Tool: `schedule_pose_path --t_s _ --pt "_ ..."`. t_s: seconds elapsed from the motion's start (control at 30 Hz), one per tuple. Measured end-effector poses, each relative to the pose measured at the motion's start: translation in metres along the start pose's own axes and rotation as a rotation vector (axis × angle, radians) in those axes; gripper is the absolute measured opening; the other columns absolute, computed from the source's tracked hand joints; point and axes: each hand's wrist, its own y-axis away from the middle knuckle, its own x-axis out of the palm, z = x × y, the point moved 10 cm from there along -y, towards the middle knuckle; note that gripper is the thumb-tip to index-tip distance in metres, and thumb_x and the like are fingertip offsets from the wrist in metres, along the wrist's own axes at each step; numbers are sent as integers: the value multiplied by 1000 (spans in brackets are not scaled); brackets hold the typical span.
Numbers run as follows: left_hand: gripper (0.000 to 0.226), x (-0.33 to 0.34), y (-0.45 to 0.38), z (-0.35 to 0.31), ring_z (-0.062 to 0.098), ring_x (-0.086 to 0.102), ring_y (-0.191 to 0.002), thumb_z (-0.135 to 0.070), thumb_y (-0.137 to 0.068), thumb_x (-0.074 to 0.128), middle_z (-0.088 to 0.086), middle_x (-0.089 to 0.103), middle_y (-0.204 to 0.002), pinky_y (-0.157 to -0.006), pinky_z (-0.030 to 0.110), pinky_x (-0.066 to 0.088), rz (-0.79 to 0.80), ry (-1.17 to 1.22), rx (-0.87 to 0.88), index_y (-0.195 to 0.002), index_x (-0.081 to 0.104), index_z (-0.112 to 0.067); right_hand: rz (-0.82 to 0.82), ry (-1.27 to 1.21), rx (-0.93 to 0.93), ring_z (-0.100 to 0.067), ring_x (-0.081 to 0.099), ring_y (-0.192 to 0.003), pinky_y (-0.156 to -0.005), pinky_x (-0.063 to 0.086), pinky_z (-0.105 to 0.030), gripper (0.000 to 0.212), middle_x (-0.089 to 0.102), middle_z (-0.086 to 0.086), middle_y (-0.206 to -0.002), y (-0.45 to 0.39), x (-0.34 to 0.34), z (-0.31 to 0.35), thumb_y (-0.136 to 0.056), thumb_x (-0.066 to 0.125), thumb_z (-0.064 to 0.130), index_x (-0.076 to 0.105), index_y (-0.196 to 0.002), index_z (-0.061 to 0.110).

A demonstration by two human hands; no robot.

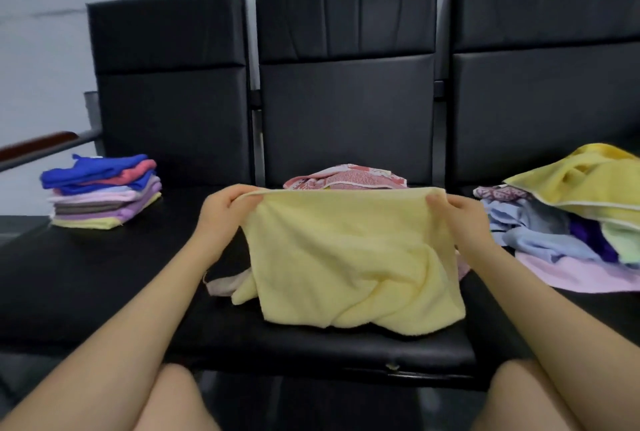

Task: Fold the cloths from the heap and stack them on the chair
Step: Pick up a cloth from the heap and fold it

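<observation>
Three black padded chairs [346, 125] stand in a row against a pale wall, and I face the middle one, my knees showing at the bottom edge. On the right seat the heap [568, 222] sprawls loose: a big yellow towel on top, then light blue, purple, green and pink pieces tangled beneath it. Across the middle seat I hold up a pale yellow cloth [353, 257], its top edge stretched level between my hands while its lower part sags in soft folds onto the seat cushion. On the left seat sits the stack [104, 191] of folded cloths, blue and coral on top, lilac, grey and pale yellow lower down, well apart from the cloth I hold. Behind the yellow cloth, at the back of the middle seat, a pink patterned cloth [346, 177] lies half hidden. My left hand [225, 209] pinches the cloth's upper left corner, fingers curled over the hem. My right hand [457, 214] grips the upper right corner the same way.
</observation>
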Motion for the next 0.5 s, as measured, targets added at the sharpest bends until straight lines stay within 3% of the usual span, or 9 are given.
schedule_pose_path --t_s 0.07,0.17,0.27,0.4,0.5 --pt "14 -17 0 -29 -10 61 -77 -19 -91 61 -13 70 -85 -62 5 43 -94 73 40 -90 73 -27 -45 -109 -2 -18 30 -65 -46 24 -24 39 34 -9 -71 3 -10 26 -90 60 29 57 -75 -7" --pt "11 -37 -14 -67 -5 61 -77 -20 -91 63 -11 70 -86 -63 9 45 -126 128 73 -91 72 -24 -113 -197 -77 -18 39 -71 -55 43 -32 38 41 -25 -71 -2 -33 85 -88 65 29 66 -89 -9" --pt "11 -56 -39 -118 1 59 -85 -25 -91 64 -10 67 -93 -67 18 44 -123 132 115 -98 72 -22 -203 -283 -265 -14 39 -70 -61 34 -29 40 46 -17 -71 -7 -69 168 -89 63 26 61 -94 -14" --pt "10 -77 -64 -171 16 65 -96 -28 -89 66 -3 70 -98 -84 33 53 -110 232 171 -96 72 -25 -197 -283 -406 -14 31 -59 -53 26 -26 38 34 -8 -65 -6 -89 246 -90 57 24 54 -74 -9" --pt "11 -89 -74 -188 18 65 -102 -25 -90 65 -2 70 -104 -86 32 52 -116 276 167 -99 71 -25 -196 -313 -407 -17 36 -74 -64 31 -32 43 43 -12 -71 -5 -97 271 -90 58 25 56 -97 -17"
